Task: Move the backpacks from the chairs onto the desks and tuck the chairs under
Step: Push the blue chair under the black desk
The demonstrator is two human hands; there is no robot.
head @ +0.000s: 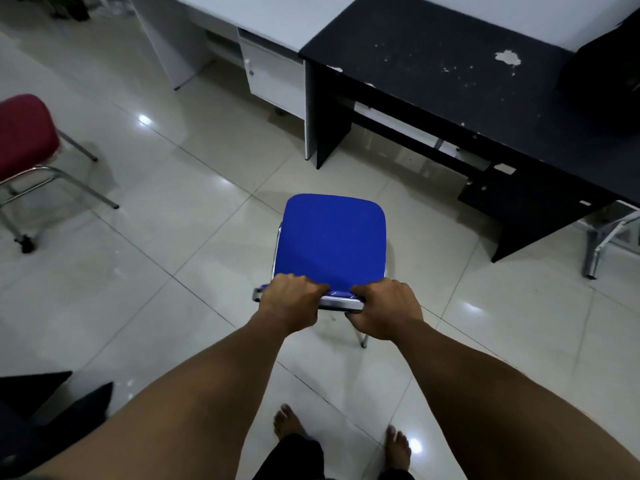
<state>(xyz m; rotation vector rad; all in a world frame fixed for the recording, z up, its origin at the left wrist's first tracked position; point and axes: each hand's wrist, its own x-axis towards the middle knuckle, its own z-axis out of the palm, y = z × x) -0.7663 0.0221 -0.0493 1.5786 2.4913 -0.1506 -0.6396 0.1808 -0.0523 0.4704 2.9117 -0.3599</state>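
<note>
A blue-seated chair (332, 237) with a chrome frame stands on the tiled floor in front of a black desk (485, 84). My left hand (291, 303) and my right hand (386, 311) both grip the top of its backrest, side by side, fingers curled over the chrome bar. The seat is bare. A dark backpack (602, 67) lies on the desk at the far right, cut off by the frame edge. The chair's front edge is a short way from the desk's opening.
A red-seated chair (24, 133) stands at the left. A white desk (249, 26) with a small cupboard adjoins the black one. Chrome legs of another chair (604, 237) show right of the black desk. My bare feet are at the bottom.
</note>
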